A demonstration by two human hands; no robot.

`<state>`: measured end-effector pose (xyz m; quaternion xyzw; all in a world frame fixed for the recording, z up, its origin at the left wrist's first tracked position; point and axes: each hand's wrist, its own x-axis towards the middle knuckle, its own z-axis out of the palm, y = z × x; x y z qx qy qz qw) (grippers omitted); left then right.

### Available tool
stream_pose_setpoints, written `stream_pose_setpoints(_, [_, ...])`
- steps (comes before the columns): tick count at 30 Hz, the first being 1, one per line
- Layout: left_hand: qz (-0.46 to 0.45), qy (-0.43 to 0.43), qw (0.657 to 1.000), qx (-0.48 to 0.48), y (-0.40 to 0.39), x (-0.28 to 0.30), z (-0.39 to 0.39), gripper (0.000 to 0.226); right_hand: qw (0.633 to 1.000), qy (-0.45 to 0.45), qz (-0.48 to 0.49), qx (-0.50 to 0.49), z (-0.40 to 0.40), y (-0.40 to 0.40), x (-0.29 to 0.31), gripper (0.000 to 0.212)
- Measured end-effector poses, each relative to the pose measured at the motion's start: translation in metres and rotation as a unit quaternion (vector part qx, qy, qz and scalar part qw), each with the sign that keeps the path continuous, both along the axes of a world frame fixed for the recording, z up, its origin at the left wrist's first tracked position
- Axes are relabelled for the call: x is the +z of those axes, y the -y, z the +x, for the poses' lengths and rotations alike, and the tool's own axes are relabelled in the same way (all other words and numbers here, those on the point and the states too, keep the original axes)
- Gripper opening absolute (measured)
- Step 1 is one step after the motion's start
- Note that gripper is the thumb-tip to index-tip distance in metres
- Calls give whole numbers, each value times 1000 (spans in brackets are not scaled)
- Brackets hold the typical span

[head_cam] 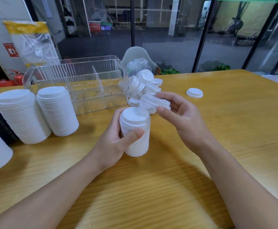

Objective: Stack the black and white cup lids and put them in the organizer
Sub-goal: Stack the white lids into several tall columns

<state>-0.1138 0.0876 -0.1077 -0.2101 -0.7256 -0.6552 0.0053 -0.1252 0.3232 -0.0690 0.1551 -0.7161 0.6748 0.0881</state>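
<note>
I see my left hand (116,142) wrapped around a stack (135,129) of white lids, held upright just above the table (217,146), while my right hand (183,116) pinches a few nested lids (153,103) between thumb and fingers just above the stack's top. The clear organizer (78,85) stands behind, its divided compartments holding no lids that I can make out. Two tall stacks (37,113) stand left of it, a loose pile (143,85) lies at its right end, and one lid (194,92) sits apart.
</note>
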Motion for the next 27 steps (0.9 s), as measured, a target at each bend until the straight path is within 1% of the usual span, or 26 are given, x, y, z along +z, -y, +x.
stream_pose_setpoints(1, [0,1,1000,-1,0,-1,-1,70,1000,-18,-5,24,2,5,1,39])
stream_pose_setpoints(4, [5,8,1000,-5,-2,-1,-1,71,997,-52,31,57,4,18,-3,40])
stream_pose_setpoints(8, [5,10,1000,-9,-3,-1,0,67,994,-49,76,63,4,23,-8,42])
stream_pose_setpoints(12, [6,14,1000,-8,-4,-1,-1,62,991,-47,107,63,8,25,-7,38])
stream_pose_setpoints(16, [10,15,1000,-8,-4,0,0,66,986,-81,139,40,7,30,-10,32])
stream_pose_setpoints(19, [8,16,1000,-5,-4,0,-1,63,982,-95,158,40,6,31,-11,31])
stream_pose_setpoints(22, [9,16,1000,-3,-4,-1,-1,60,981,-91,163,57,5,31,-12,32])
stream_pose_setpoints(24, [14,16,1000,-2,-3,-2,-1,63,982,-82,158,66,4,30,-13,34])
stream_pose_setpoints(27, [22,13,1000,14,-1,1,-2,67,988,-78,121,59,-3,25,-12,34])
